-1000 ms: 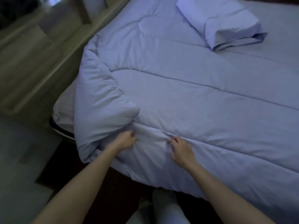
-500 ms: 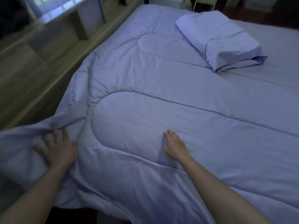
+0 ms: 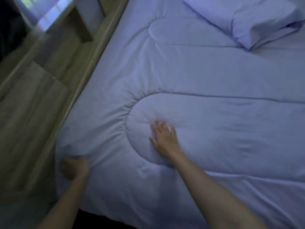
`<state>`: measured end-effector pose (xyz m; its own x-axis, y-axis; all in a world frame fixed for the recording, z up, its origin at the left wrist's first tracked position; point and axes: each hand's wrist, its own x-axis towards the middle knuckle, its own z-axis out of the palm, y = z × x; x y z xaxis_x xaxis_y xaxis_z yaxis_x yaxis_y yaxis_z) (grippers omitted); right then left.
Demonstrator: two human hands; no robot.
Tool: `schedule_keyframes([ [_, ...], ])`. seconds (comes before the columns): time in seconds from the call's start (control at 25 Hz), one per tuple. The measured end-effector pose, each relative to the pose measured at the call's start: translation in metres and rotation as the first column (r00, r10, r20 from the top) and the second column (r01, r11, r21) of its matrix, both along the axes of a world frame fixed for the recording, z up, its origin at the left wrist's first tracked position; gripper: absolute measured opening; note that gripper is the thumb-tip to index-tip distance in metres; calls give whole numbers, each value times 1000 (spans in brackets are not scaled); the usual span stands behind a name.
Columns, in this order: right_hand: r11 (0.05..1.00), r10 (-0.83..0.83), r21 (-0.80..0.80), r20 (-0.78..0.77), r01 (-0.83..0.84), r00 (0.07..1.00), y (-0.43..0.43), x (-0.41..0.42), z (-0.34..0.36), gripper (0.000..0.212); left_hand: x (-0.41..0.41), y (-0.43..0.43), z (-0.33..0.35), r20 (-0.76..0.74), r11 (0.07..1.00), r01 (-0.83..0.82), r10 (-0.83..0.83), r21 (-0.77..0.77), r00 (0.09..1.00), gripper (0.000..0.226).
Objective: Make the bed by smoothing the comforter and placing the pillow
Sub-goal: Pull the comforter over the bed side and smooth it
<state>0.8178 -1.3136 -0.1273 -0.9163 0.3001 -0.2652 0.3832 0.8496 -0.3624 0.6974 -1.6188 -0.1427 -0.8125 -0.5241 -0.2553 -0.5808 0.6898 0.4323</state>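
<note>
1. Far left, a wooden shelf unit [image 3: 54, 66] is running along the side of the bed, right beside the comforter's edge.
2. The left hand [image 3: 74, 168] is curling its fingers into the near-left corner of the comforter [image 3: 206, 71] and gripping a bunch of fabric. It's blurry, so I can't say how much cloth it's got.
3. The comforter is lying spread across the bed, with creases fanning out from that gripped corner toward the curved quilting seam.
4. The right hand [image 3: 163, 138] is lying flat with fingers spread, pressing down on the padded panel just inside the curve and holding nothing.
5. Top right, the pillow [image 3: 244, 17] is sitting at an angle on what looks like the comforter, well apart from both hands.
6. What I'm guessing could go wrong:
   - If the left hand is tugging hard while the right is pinning the middle, the fabric between them is just going to bunch up more.
   - Pulling the corner too far toward the shelf side is likely dragging the whole cover crooked, and the pillow riding on it is going along with it.
   - Letting go of the corner without tucking it is probably leaving those fan creases right where they are.
</note>
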Motion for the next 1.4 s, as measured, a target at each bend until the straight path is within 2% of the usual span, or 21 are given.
schedule_keyframes([
  [0.08, 989, -119, 91, -20, 120, 993, 10, 20, -10, 66, -10, 66, 25, -84, 961, 270, -274, -57, 958, 56],
  [0.16, 938, -299, 161, -70, 307, 952, 38, 64, -21, 68, -3, 135, 38, -157, 775, 614, -631, -149, 760, 53],
  [0.24, 834, -486, 240, -109, 497, 867, 74, 128, -30, 62, 19, 184, 32, -134, 440, 863, -898, -247, 419, 53],
  [0.32, 717, -625, 278, -153, 640, 766, 98, 200, -34, 59, 47, 214, 22, -24, -14, 947, -999, -320, -22, 59],
  [0.36, 665, -673, 306, -150, 682, 724, 103, 236, -35, 58, 53, 223, 19, 33, -176, 941, -984, -290, -174, 62],
  [0.4, 638, -697, 343, -122, 689, 706, 107, 272, -40, 57, 50, 226, 17, 69, -247, 932, -969, -265, -237, 63],
  [0.44, 638, -703, 366, -82, 677, 706, 110, 305, -43, 57, 41, 221, 15, 76, -207, 942, -978, -263, -194, 61],
  [0.48, 624, -728, 362, -51, 692, 683, 113, 332, -46, 58, 27, 207, 11, 80, -78, 953, -995, -293, -57, 57],
  [0.52, 547, -803, 340, -45, 765, 594, 116, 346, -44, 59, 8, 186, 9, 90, 92, 943, -988, -319, 126, 56],
  [0.6, 289, -947, 268, -64, 919, 316, 123, 330, -40, 57, -41, 124, 1, 160, 429, 850, -857, -307, 491, 60],
  [0.64, 248, -955, 216, -111, 944, 276, 125, 305, -36, 55, -62, 88, -2, 209, 548, 789, -767, -278, 607, 64],
  [0.68, 304, -923, 164, -195, 938, 333, 122, 270, -30, 52, -77, 53, -5, 237, 644, 735, -696, -211, 678, 69],
  [0.76, 603, -724, 93, -354, 793, 592, 101, 181, -18, 51, -83, -3, -10, 231, 811, 579, -581, 80, 781, 81],
  [0.8, 724, -617, 45, -404, 688, 676, 84, 134, -17, 51, -74, -21, -14, 219, 847, 471, -522, 247, 824, 81],
  [0.88, 868, -455, -21, -433, 496, 778, 32, 42, -11, 48, -46, -40, -19, 184, 829, 320, -441, 458, 878, 76],
  [0.96, 965, -235, 0, -431, 260, 871, -39, -25, -10, 46, -20, -46, -20, 124, 815, 299, -407, 496, 905, 75],
  [1.04, 990, 86, 134, -420, -32, 903, -109, -59, -11, 51, -8, -50, -20, 148, 864, 286, -374, 415, 915, 65],
  [1.12, 956, 278, 185, -303, -230, 912, -146, -61, -14, 54, -7, -50, -11, 251, 936, 255, -314, 242, 916, 59],
  [1.2, 948, 285, 208, -216, -241, 934, -132, -44, -20, 55, -6, -37, 0, 165, 956, 289, -293, 49, 942, 51],
  [1.28, 962, 162, 247, -189, -113, 969, -83, -19, -29, 56, 2, -8, 2, -43, 894, 429, -437, -126, 898, 45],
  [1.4, 937, -138, 300, -161, 181, 977, 14, 49, -33, 57, 36, 68, -5, -62, 593, 735, -790, -328, 610, 57],
])
